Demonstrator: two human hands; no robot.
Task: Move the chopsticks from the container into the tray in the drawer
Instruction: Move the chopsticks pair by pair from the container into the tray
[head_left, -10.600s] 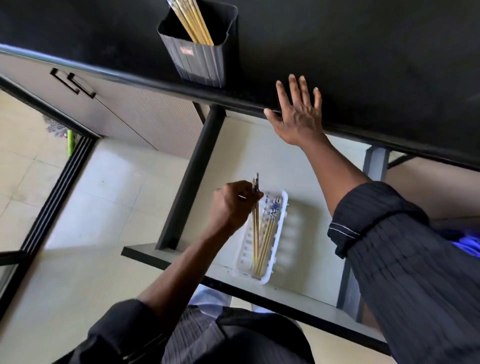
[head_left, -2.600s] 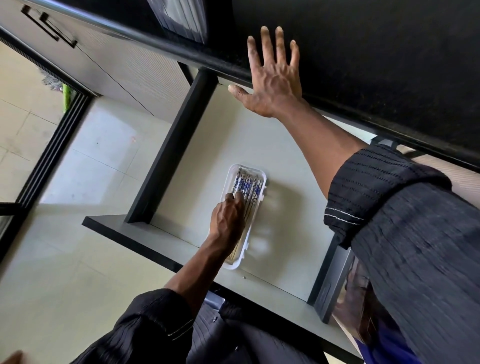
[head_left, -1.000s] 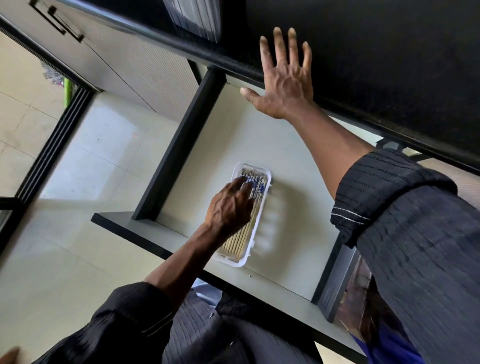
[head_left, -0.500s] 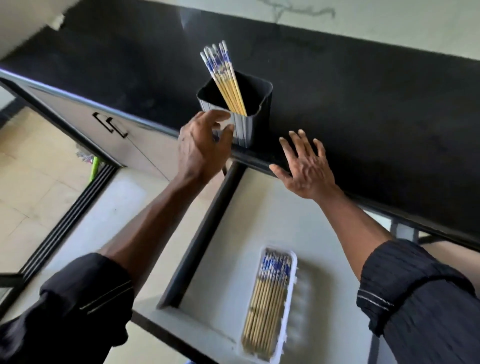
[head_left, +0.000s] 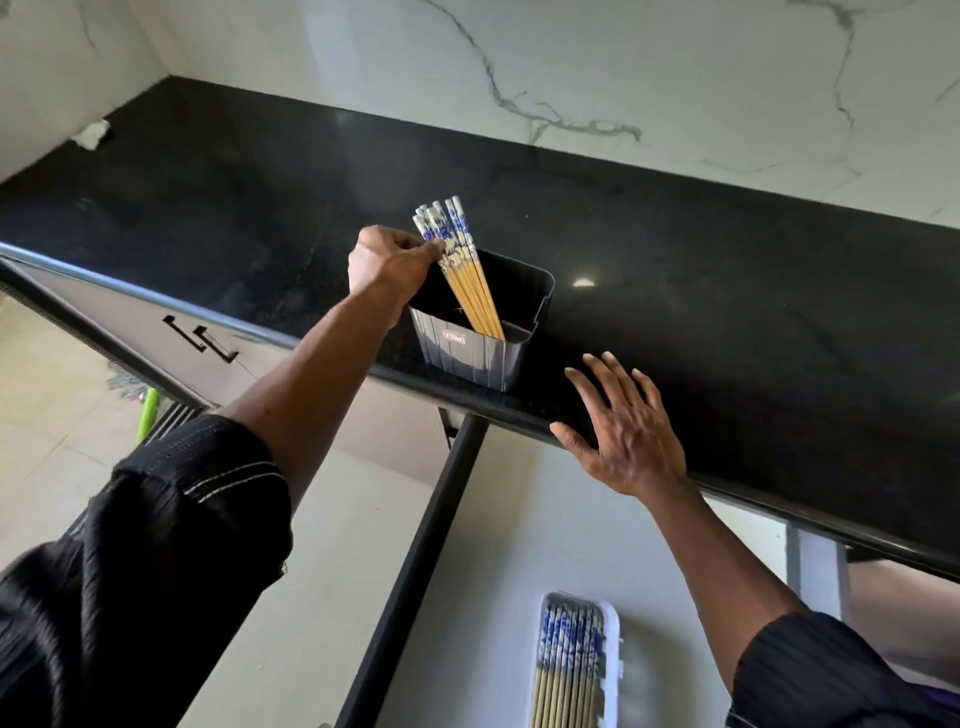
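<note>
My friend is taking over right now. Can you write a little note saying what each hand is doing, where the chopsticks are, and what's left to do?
Left hand: fingers closed around the blue-patterned tops of the chopsticks standing in the container, not lifted out yet.
Right hand: open, flat on the counter edge, holding nothing.
Container: on the counter near its front edge, above the open drawer.
Done: a batch of chopsticks lies side by side in the tray in the drawer.
Left: lift out the bunch in the container and lay it in the tray with the others.
</note>
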